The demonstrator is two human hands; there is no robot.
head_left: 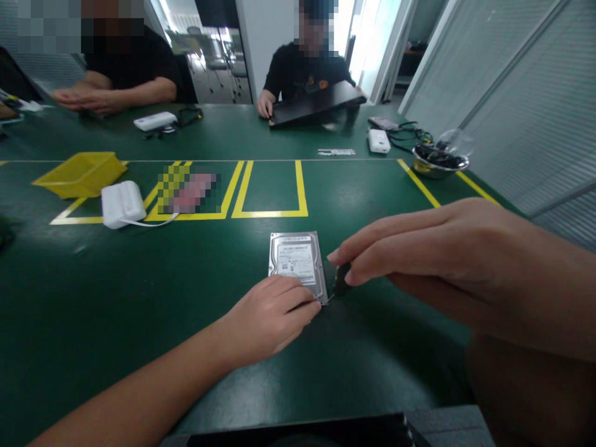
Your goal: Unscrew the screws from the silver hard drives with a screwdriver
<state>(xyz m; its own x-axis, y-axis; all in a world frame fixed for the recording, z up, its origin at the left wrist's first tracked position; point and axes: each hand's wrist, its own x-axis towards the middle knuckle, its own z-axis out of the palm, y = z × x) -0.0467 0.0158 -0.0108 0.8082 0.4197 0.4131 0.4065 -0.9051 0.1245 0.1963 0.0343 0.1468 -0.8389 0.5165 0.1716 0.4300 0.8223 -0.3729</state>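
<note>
My left hand (272, 316) pins the silver rectangular hard drive (297, 261); right-hand fingers (367, 264) pinch the small black screwdriver (341, 279), best kept upright at its corner.

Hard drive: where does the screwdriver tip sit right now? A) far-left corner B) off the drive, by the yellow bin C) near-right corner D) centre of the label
C: the right hand holds the small dark-handled screwdriver with its tip at the near-right corner of the hard drive, while the left hand rests on the drive's near edge.
</note>
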